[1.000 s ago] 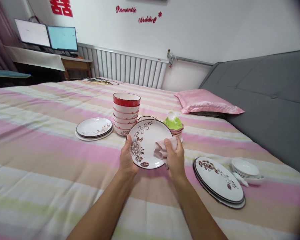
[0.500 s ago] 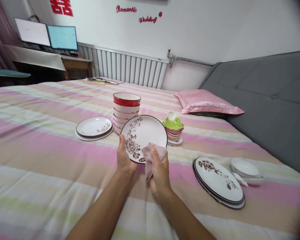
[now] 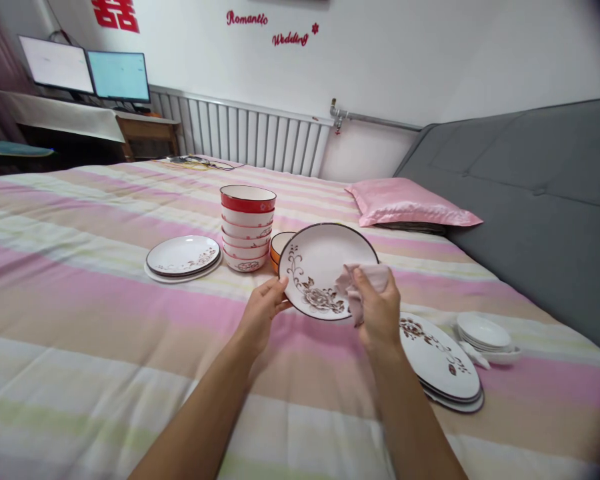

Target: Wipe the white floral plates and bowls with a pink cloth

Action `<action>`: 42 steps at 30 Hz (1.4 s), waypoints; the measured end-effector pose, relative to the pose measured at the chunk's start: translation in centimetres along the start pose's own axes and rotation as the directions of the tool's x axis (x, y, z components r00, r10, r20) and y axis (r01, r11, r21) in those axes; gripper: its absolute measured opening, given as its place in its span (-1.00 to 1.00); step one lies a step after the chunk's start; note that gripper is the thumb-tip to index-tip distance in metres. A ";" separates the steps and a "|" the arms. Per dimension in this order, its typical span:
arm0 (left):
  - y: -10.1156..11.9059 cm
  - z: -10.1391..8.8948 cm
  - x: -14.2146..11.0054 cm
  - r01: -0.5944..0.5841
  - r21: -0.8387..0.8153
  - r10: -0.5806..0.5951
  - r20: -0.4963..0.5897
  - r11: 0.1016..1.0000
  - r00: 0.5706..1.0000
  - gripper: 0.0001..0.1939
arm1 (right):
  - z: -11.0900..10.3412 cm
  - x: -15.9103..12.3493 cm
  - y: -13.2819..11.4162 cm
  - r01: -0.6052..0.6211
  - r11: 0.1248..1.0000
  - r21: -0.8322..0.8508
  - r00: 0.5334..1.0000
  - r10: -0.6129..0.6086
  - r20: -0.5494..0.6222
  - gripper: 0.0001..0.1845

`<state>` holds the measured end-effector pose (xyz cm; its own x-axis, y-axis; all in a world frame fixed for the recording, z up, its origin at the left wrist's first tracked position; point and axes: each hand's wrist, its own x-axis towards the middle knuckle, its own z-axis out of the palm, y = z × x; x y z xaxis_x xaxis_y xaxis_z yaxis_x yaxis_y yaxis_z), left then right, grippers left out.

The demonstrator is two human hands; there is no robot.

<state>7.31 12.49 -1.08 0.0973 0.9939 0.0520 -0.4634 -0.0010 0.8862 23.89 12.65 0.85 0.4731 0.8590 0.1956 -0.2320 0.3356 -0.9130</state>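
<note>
A white plate [image 3: 325, 260] with a dark rim and brown flower pattern is held up above the bed, its face tilted toward me. My left hand [image 3: 264, 310] grips its lower left edge, thumb on the front and fingers behind. At the plate's right side, my right hand [image 3: 380, 310] is closed on a pale pink cloth [image 3: 349, 283] that lies against the plate's face. Just behind the plate stand a stack of red and white bowls [image 3: 248, 230] and a partly hidden orange bowl [image 3: 276, 257].
Stacked round plates [image 3: 183, 253] lie to the left on the striped bedspread [image 3: 105, 340]. Right of my hands are oval plates [image 3: 443, 357] and small white dishes [image 3: 483, 331] with a white spoon [image 3: 475, 355]. A pink pillow [image 3: 410, 200] rests by the grey headboard [image 3: 530, 167].
The plate has moved right and turned, its flower now at the bottom. My left hand has shifted to its edge; the cloth moved right with my right hand. The orange bowl has come into sight.
</note>
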 end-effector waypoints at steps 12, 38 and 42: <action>0.6 0.2 -0.8 -0.021 0.079 0.013 0.109 0.997 0.994 -0.60 | -1.8 -0.1 -3.2 0.056 0.959 -0.279 0.842 0.104 0.529 -0.62; -0.1 0.1 0.4 -0.143 -0.305 0.041 -0.317 0.941 0.948 -0.60 | 1.1 -1.5 -0.6 -0.082 0.996 -0.022 0.910 0.084 0.405 -0.53; 0.0 -0.1 0.7 -0.179 -0.435 0.049 -0.294 0.882 0.954 -0.61 | 2.6 -2.6 0.9 -0.063 0.995 0.080 0.954 0.036 0.297 -0.62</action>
<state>7.29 13.19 -1.04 -0.1889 0.9811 -0.0427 -0.8098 -0.1310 0.5719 20.27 11.72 0.41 0.1904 0.9467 0.2597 -0.3286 0.3108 -0.8919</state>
